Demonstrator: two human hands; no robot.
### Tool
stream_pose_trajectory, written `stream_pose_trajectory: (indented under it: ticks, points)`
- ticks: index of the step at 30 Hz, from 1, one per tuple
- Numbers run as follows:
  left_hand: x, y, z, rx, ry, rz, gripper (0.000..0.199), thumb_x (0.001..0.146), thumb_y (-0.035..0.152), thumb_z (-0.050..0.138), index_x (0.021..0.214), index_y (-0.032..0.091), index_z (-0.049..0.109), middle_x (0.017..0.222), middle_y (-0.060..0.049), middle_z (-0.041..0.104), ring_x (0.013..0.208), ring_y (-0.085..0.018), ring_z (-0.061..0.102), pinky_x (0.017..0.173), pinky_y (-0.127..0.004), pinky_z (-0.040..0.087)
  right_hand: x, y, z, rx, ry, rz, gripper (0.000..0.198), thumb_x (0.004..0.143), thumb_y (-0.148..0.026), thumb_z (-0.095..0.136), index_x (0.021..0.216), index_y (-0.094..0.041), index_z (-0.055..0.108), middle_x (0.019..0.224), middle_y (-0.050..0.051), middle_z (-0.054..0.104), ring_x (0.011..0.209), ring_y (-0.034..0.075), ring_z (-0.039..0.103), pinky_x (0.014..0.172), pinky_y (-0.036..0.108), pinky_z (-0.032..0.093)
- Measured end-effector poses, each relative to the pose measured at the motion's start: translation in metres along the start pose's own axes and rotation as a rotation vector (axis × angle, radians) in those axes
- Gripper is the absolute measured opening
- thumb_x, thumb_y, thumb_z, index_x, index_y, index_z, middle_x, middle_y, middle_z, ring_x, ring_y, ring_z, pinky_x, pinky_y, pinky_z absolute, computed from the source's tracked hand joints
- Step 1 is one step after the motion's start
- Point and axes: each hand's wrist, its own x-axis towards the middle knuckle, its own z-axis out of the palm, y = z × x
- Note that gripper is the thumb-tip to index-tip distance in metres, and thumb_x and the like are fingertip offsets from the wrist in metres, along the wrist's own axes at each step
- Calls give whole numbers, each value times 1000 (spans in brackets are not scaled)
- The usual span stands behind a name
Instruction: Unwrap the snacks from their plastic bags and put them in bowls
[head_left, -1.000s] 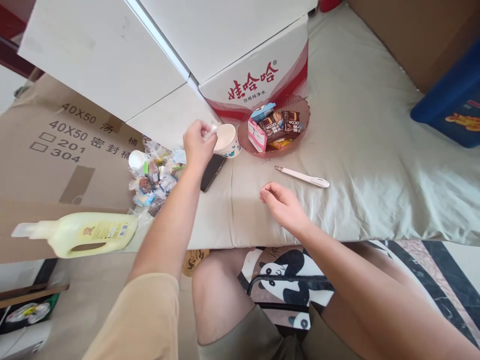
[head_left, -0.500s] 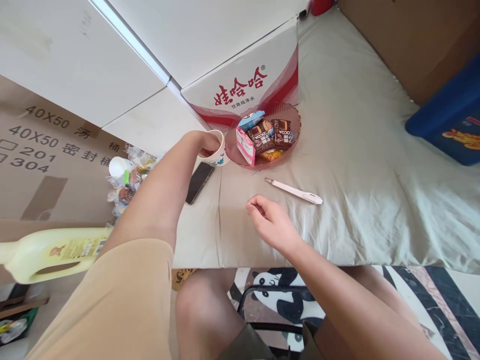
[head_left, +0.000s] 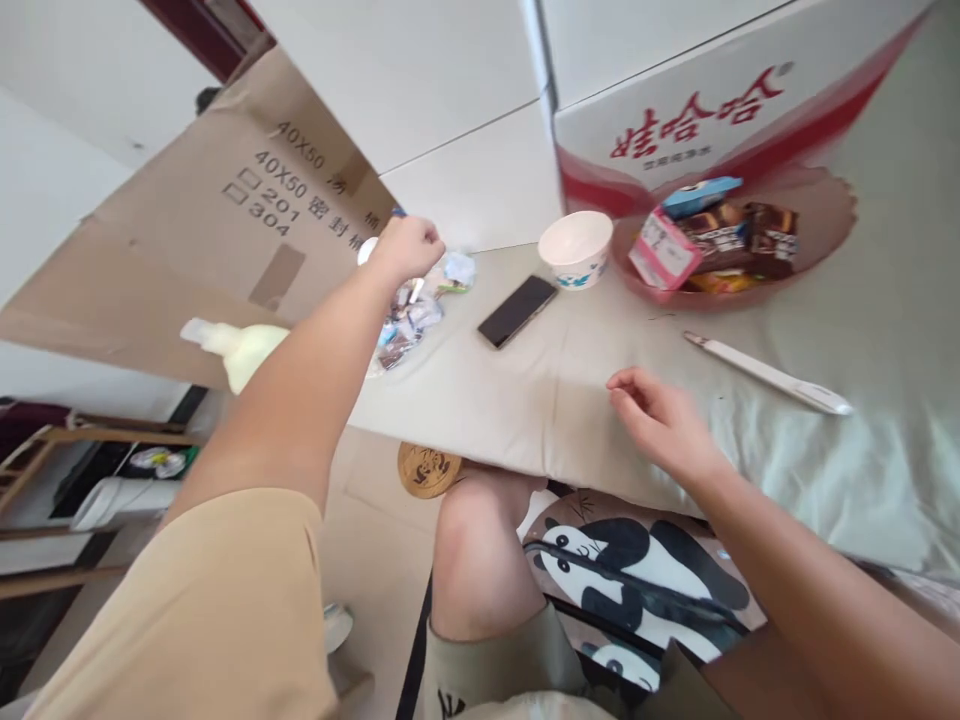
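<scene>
1. In the head view, the left hand, fingers curled in, hangs over the heap of plastic-wrapped snacks; whether it grips anything cannot be told.
2. The right hand is loosely curled, with nothing showing in it, near the slim white cutter.
3. The heap lies against the brown carton; a light, straight-down touch would probably suit it best, since the slick wrappers look apt to slide. The forearm should clear the pale-yellow bottle.
4. The paper bowl stands upright between the smartphone and the ribbed pink bowl of packaged snacks.
5. The surface is a pale, creased cloth, probably soft, so light things may tip.
6. Behind are white panels and a Wahaha drinking-water carton; below, a panda-print seat.
</scene>
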Motion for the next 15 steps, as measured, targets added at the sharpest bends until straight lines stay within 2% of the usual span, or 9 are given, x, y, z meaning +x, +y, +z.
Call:
stream_pose_trajectory:
  ticks: [4,7,9,11,15]
  points:
    - [-52,-90,40,54,-150,-152,26,79,35,64,96,19,74,99,-12,75,97,-27,67,88,-35,50,-7,4,14,-125,-25,-80,21,84,-41,50,87,-23,62,63,3,62,53,19,53,54,33,38]
    - [-78,-131,80,45,-278,-167,51,73,44,71,117,19,70,118,-14,71,112,-31,64,95,-36,49,-9,5,19,-239,-37,-128,21,84,-40,49,85,-23,62,68,5,67,58,21,59,56,34,41]
    - [-89,-148,104,-6,-363,-167,67,68,44,75,130,19,63,128,-13,67,121,-32,60,102,-36,48,-9,6,21,-302,-44,-120,23,85,-39,47,86,-22,63,70,6,69,61,22,61,58,34,42]
    - [-95,-158,120,-71,-380,-164,73,68,36,74,138,20,58,136,-13,61,125,-31,58,107,-36,46,-7,7,23,-353,-45,-107,24,85,-38,46,88,-22,64,71,5,69,62,22,62,59,33,43]
    - [-103,-162,130,-125,-327,-171,72,69,27,70,139,20,56,143,-15,52,124,-32,58,108,-39,46,-3,9,26,-410,-34,-119,24,86,-37,46,88,-22,65,74,6,70,65,22,64,61,34,44]
